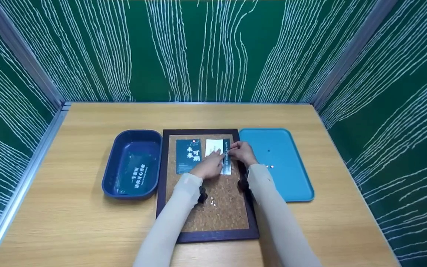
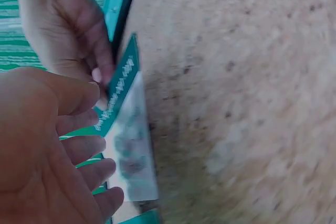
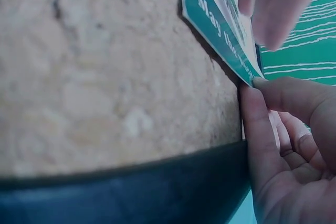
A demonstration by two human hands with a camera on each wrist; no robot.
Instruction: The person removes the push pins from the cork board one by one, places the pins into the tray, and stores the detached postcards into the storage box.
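While the left hand [image 1: 209,167] lies flat on the white-and-green card [image 1: 219,155], fingers straight and slightly spread, seemingly to pin it against the cork board [image 1: 217,211], the right hand [image 1: 242,152] pinches the card's right edge between thumb and fingertips. The card sits at the board's upper right, beside another card [image 1: 188,155].

At centre frame in the head view, the left hand [image 1: 209,167] covers much of a white-and-teal card [image 1: 224,154], its print too small to read. Small pale specks on the cork board [image 1: 221,207] and the light blue tray [image 1: 291,174] cannot be identified. The left wrist view is blurred; the card's lettering [image 2: 118,90] smears. Both forearms run off the bottom edge.
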